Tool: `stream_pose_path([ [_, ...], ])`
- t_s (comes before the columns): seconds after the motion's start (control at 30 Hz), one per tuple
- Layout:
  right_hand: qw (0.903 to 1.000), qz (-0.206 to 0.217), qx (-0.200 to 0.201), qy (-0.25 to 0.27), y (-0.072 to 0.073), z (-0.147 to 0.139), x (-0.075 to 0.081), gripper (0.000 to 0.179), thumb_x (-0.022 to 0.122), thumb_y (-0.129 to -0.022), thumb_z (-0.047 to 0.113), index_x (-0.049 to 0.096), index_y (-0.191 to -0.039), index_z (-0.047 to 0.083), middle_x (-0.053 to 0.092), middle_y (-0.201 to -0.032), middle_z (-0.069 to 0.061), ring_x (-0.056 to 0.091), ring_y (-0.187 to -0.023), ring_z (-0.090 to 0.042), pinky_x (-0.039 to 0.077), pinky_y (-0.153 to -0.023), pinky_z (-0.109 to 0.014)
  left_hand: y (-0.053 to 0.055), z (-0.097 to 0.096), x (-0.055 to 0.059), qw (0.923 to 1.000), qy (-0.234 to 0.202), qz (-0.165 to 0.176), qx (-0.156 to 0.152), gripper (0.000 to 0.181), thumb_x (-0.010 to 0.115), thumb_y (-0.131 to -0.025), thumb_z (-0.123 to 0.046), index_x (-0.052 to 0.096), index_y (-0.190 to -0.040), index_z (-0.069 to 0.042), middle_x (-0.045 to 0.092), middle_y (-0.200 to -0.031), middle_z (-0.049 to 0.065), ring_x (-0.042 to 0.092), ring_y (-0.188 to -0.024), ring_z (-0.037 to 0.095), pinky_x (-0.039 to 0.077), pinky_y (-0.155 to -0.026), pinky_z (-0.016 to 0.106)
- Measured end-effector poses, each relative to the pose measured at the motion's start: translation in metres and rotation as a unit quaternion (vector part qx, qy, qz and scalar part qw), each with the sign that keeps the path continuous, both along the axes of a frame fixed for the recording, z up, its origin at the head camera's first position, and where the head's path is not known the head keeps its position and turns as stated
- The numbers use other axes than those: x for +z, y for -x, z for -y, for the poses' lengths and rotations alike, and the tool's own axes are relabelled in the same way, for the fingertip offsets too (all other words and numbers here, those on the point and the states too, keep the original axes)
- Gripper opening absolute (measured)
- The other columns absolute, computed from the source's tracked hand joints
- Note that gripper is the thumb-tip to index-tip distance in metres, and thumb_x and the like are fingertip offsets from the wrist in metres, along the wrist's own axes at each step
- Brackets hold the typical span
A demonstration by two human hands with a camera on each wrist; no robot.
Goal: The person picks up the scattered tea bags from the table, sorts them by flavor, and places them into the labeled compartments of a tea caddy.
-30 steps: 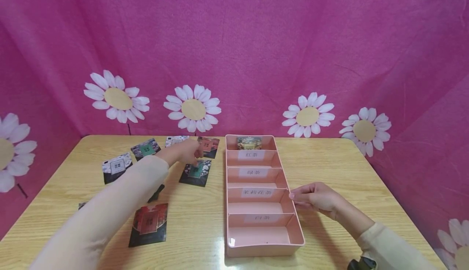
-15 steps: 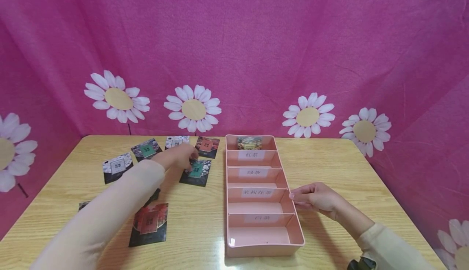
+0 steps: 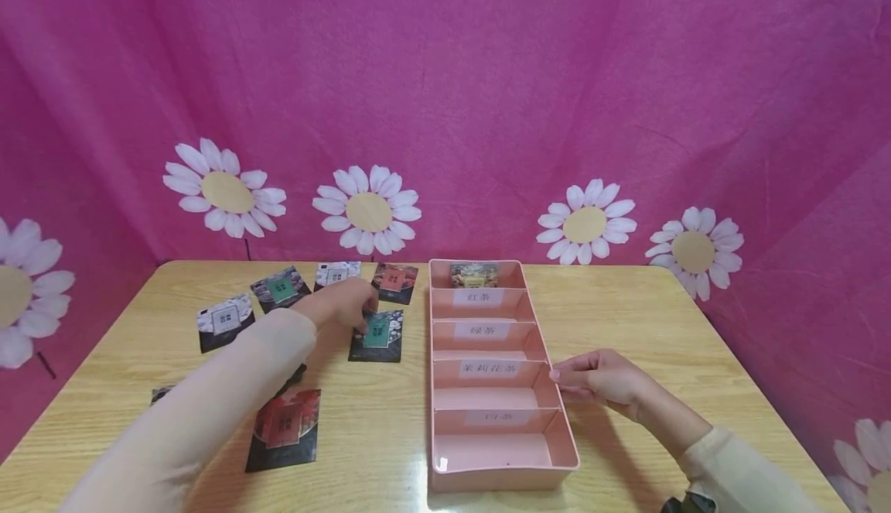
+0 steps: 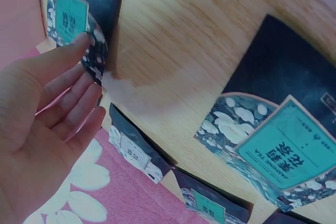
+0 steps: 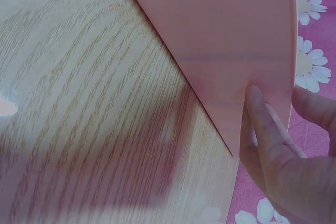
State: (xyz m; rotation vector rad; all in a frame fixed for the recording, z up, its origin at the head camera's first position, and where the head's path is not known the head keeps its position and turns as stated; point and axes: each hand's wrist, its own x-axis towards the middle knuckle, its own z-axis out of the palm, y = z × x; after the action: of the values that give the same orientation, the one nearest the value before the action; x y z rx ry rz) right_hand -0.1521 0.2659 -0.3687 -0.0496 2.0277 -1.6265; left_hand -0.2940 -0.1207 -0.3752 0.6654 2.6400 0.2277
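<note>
A dark tea packet with a green label (image 3: 377, 335) lies at the left of the pink divided box (image 3: 504, 479). My left hand (image 3: 346, 302) pinches this packet's upper left edge; in the left wrist view the thumb (image 4: 79, 43) is on the printed face and the other fingers are at its edge. At the box's right side is my right hand (image 3: 607, 380), holding the long wall. The right wrist view shows its thumb (image 5: 310, 103) at the rim and its fingers (image 5: 262, 119) along the outer wall.
Around the left arm lie more tea packets: red (image 3: 284, 429), orange-red (image 3: 395, 282), white (image 3: 224, 323), white (image 3: 337, 273) and green (image 3: 281, 288), others partly covered. A yellow-labelled packet (image 3: 475, 275) is in the box's far compartment. A pink flowered cloth (image 3: 473, 111) hangs behind the table.
My left hand has drawn back from near the orange-red packet to the green-labelled one, which has shifted slightly right and turned a little. The right hand stays on the box.
</note>
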Motion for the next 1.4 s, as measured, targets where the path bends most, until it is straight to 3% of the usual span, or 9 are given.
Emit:
stream_pose_path([
  [0.37,1.0000,-0.002,-0.001,0.004,-0.001,0.000,-0.001,0.044,0.063,-0.090,0.011,0.054,-0.115,-0.024,0.072,-0.095,0.002,0.067,-0.089,-0.003,0.057,-0.085,-0.025,-0.003,-0.002,0.004,0.9989,-0.045,0.014,0.002,0.028,0.080,-0.076,-0.013,0.067,-0.099,-0.006,0.068,-0.100,0.008,0.060,-0.092,0.018,0.052,-0.088,0.035],
  [0.67,1.0000,0.006,-0.002,0.002,-0.001,0.000,0.001,0.048,0.066,-0.089,0.014,0.054,-0.116,-0.024,0.072,-0.095,0.002,0.067,-0.089,-0.005,0.057,-0.085,-0.027,-0.010,0.001,0.017,0.9969,-0.073,0.020,-0.019,0.020,0.079,-0.075,-0.009,0.066,-0.090,-0.005,0.069,-0.095,0.009,0.063,-0.089,0.018,0.054,-0.081,0.031],
  [0.97,0.9999,0.009,-0.002,-0.004,-0.001,0.001,0.003,0.046,0.066,-0.089,0.014,0.055,-0.116,-0.022,0.072,-0.095,0.002,0.067,-0.089,-0.005,0.057,-0.085,-0.027,-0.014,0.005,0.028,0.9958,-0.080,0.045,0.003,0.011,0.075,-0.079,-0.006,0.068,-0.087,-0.008,0.069,-0.091,0.006,0.060,-0.085,0.016,0.053,-0.077,0.029],
  [1.4,0.9999,0.004,0.000,-0.009,-0.001,0.001,0.003,0.046,0.063,-0.091,0.012,0.053,-0.117,-0.024,0.072,-0.094,0.003,0.067,-0.088,-0.004,0.057,-0.085,-0.026,-0.024,0.013,0.040,0.9922,-0.108,0.060,-0.009,0.010,0.066,-0.080,0.004,0.069,-0.087,-0.004,0.071,-0.082,0.006,0.060,-0.074,0.011,0.051,-0.067,0.023],
])
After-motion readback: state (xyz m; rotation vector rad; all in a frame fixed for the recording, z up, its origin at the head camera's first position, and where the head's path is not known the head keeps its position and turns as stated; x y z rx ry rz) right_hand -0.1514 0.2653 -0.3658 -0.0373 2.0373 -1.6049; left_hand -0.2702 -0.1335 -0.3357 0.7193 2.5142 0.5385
